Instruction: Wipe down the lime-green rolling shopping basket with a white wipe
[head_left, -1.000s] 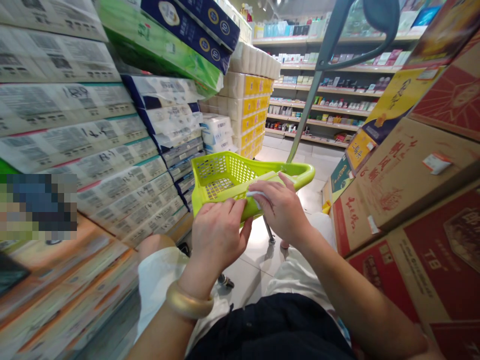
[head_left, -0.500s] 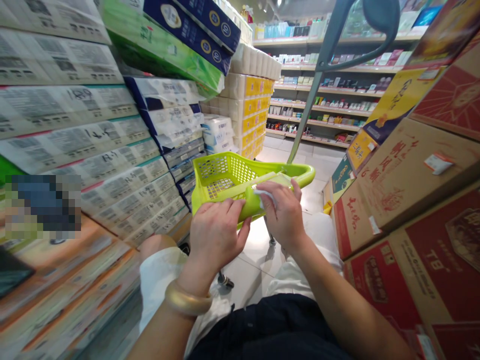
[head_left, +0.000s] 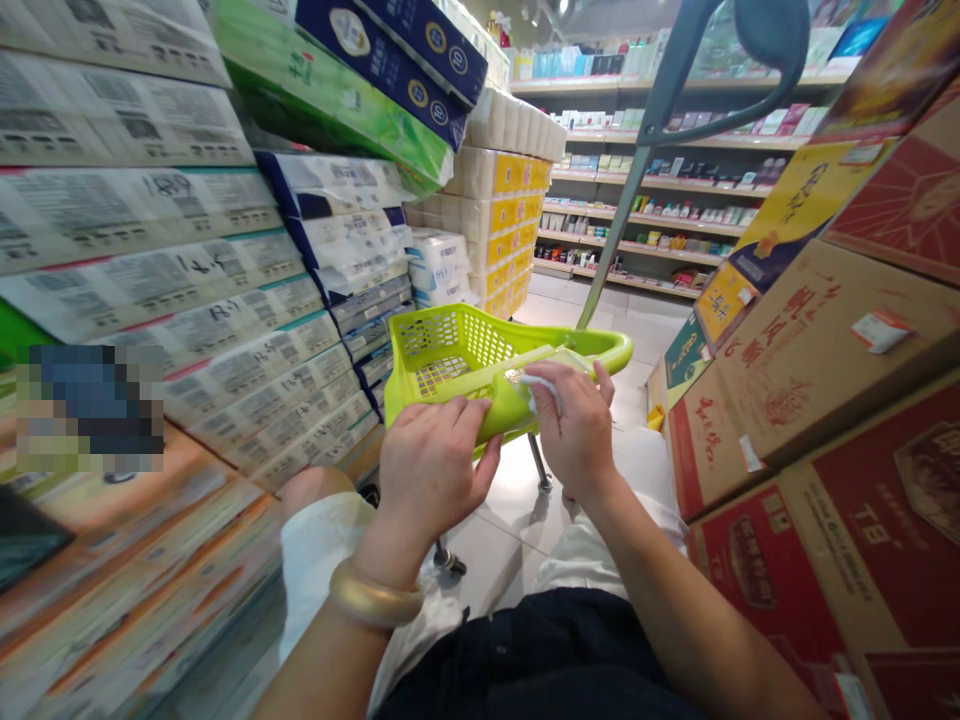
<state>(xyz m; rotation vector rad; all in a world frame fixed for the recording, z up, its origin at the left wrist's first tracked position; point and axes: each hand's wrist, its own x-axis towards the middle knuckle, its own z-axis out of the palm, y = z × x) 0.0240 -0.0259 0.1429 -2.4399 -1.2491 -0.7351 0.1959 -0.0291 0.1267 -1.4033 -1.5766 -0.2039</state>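
A lime-green shopping basket (head_left: 511, 408) with perforated walls sits tilted in front of me, mounted on a wheeled trolley frame. My left hand (head_left: 429, 460) is closed over its near rim, thumb below and fingers on top. To the right, my right hand (head_left: 576, 422) pinches a folded white wipe (head_left: 543, 386), perhaps a tissue, and presses it against the same near side. A clear label holder (head_left: 566, 358) runs along the rim by the right fingers. Part of the wipe is hidden under that hand.
The trolley's grey handle (head_left: 651, 130) rises behind the basket. Stacked tissue packs (head_left: 225, 255) line the left, and cardboard cartons (head_left: 840, 335) stand on the right. Product shelves (head_left: 660, 180) fill the back. Trolley casters (head_left: 450, 560) rest on the tiled floor.
My right hand, with the wipe, has slid slightly right along the basket's near side, showing more green surface. My left hand keeps its grip on the rim.
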